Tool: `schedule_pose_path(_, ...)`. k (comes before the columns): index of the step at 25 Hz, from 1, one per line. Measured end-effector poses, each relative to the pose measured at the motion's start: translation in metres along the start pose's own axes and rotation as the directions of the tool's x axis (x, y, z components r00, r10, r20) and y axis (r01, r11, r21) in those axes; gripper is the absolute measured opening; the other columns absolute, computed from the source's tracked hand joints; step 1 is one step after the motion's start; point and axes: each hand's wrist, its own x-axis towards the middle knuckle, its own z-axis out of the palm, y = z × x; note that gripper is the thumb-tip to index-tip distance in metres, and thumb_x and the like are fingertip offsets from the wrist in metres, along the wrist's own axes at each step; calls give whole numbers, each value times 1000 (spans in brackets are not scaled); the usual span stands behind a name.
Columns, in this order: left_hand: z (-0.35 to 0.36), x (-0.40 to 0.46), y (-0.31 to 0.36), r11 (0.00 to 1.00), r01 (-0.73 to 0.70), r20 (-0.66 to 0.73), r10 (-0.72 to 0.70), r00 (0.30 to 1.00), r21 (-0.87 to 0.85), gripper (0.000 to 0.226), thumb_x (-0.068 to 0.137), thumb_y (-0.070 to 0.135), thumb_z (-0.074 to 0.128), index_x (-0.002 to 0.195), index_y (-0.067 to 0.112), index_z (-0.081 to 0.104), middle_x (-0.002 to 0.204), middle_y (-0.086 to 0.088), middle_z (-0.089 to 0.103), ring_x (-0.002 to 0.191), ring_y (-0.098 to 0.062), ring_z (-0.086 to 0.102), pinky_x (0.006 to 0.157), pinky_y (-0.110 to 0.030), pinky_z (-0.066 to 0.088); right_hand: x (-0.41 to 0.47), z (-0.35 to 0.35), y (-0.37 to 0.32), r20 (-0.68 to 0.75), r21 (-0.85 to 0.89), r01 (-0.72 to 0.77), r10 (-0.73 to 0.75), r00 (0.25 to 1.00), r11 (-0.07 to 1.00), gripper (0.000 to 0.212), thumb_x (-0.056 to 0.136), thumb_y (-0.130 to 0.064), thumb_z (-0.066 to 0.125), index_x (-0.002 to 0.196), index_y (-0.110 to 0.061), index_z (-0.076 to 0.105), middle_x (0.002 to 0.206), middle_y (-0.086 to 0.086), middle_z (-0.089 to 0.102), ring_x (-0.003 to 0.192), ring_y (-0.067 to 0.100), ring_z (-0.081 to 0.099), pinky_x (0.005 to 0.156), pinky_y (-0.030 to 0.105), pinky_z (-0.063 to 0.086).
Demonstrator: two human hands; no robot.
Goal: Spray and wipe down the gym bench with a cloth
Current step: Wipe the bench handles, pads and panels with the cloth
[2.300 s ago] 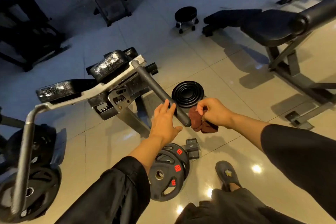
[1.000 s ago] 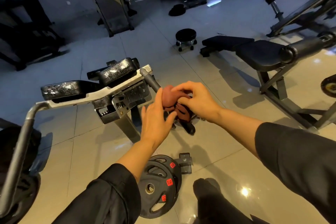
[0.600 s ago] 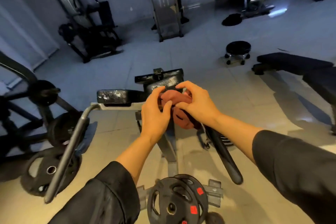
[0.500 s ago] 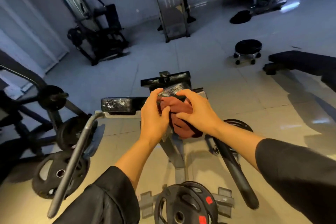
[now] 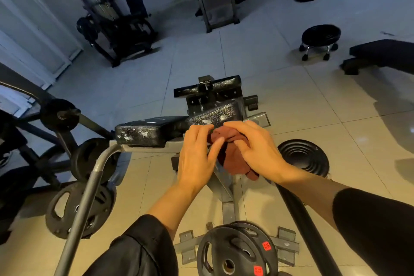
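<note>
Both hands bunch cloth beside bench pad.

A gym — weight plates, padded bench, machines on tile.

We see a reddish-brown cloth bunched into a soft wad between our two hands, its upper part crumpled and a loose corner hanging down below the right wrist. It sits just in front of the gym bench, near the bench's right-hand pad. The bench has black padded cushions on a grey metal frame: one long pad lies level to the left, a second pad beside it tilts upward, and a narrower pad stands crosswise behind. The black surfaces look glossy and speckled with pale flecks and patches.
</note>
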Motion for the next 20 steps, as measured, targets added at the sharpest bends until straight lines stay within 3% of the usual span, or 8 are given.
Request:
schedule_pose_path(3, -2, 7, -27, 997, 60, 33, -62, 998, 52, 42, 91, 25, 62, 130, 18, 47, 125, 1, 48, 115, -11, 43, 98, -26, 41, 16, 5, -10, -177, -27, 2, -6, 984, 1000, 40, 98, -8, 45, 133, -25, 53, 113, 3, 51, 99, 13, 51, 79, 13, 44)
schedule_pose_path(5, -6, 6, -47, 994, 77, 113, -86, 990, 80, 61, 85, 15, 69, 139, 18, 41, 139, 0, 43, 129, -13, 36, 110, -30, 34, 25, 15, -14, -231, -116, -7, -20, 973, 993, 42, 98, -12, 44, 138, -20, 48, 123, 9, 47, 107, 21, 50, 86, 27, 50)
schedule_pose_path(6, -9, 5, -55, 993, 77, 156, -91, 984, 94, 67, 85, 15, 69, 143, 19, 37, 145, 0, 39, 136, -14, 31, 114, -32, 29, 29, 23, -15, -166, -204, -39, 4, 986, 978, 48, 97, -13, 46, 145, -19, 40, 137, 12, 39, 120, 27, 45, 96, 37, 48)
schedule_pose_path(8, -15, 1, -67, 988, 44, 243, -80, 967, 150, 77, 87, 18, 67, 151, 19, 25, 156, -2, 25, 145, -16, 17, 118, -31, 15, 29, 44, -13, 67, -420, -94, 134, 989, 903, 71, 97, -16, 52, 155, -21, 11, 160, 10, 3, 147, 32, 8, 115, 48, 29)
schedule_pose_path(11, -21, -1, -90, 971, -29, 334, -54, 941, 239, 84, 91, 23, 63, 154, 19, 8, 162, 0, 2, 148, -16, -3, 121, -36, 2, 30, 61, -17, 149, -587, -105, 234, 961, 803, 92, 95, -30, 57, 151, -22, -16, 157, 6, -28, 144, 26, -25, 119, 54, 7)
schedule_pose_path(14, -23, 1, -108, 977, -66, 417, -25, 909, 202, 88, 92, 20, 62, 155, 18, 1, 161, 2, -9, 148, -14, -11, 117, -34, -5, 34, 64, -21, 68, -594, -167, 257, 964, 787, 90, 95, -32, 57, 151, -22, -13, 158, 4, -25, 145, 22, -23, 120, 51, 7)
schedule_pose_path(17, -17, 1, -107, 991, -95, 456, 44, 889, 90, 89, 91, 16, 62, 154, 17, 0, 161, 3, -11, 147, -13, -11, 119, -31, -3, 27, 79, -29, -14, -384, -284, 301, 953, 879, 88, 93, -27, 60, 153, -23, -4, 159, -1, -20, 145, 16, -19, 121, 43, 5)
schedule_pose_path(20, -12, 9, -115, 998, -60, 409, 54, 911, 1, 81, 82, 14, 67, 150, 14, 22, 160, -6, 11, 148, -23, 10, 119, -44, 20, 32, 110, -42, 130, -386, -163, 228, 965, 908, 87, 93, -30, 62, 154, -26, 0, 160, 0, -16, 145, 16, -18, 121, 41, 5)
